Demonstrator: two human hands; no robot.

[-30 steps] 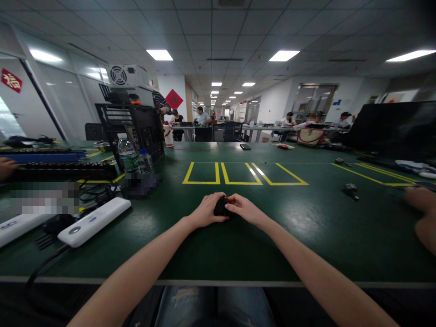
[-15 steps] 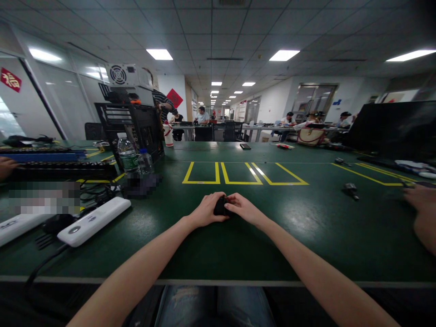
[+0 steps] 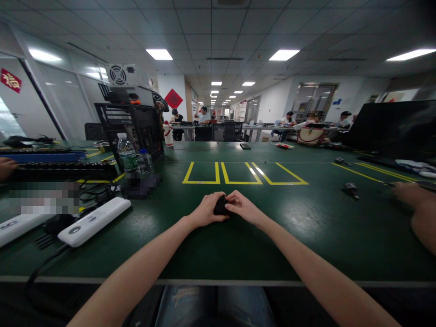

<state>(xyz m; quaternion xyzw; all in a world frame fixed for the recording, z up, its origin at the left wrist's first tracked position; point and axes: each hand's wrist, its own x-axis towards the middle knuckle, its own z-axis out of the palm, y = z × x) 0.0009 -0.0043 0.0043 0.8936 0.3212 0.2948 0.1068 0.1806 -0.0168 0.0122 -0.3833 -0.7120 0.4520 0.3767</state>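
While our left hand (image 3: pixel 206 210) stays wrapped around a small black object (image 3: pixel 220 207) at the middle of the green table (image 3: pixel 221 254), our right hand (image 3: pixel 242 205) keeps its thumb and fingers closed on the right edge; our grip hides its direction and long axis. Rightward, a co-worker's hand (image 3: pixel 410 194) has reached farther inward since a second ago. Beyond, we see a clear bottle (image 3: pixel 127 156) and a blue-capped bottle (image 3: pixel 146 162), contents indistinct.

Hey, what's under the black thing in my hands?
Green table shows around it. Whatever is directly beneath the black object is covered by it and your left hand.
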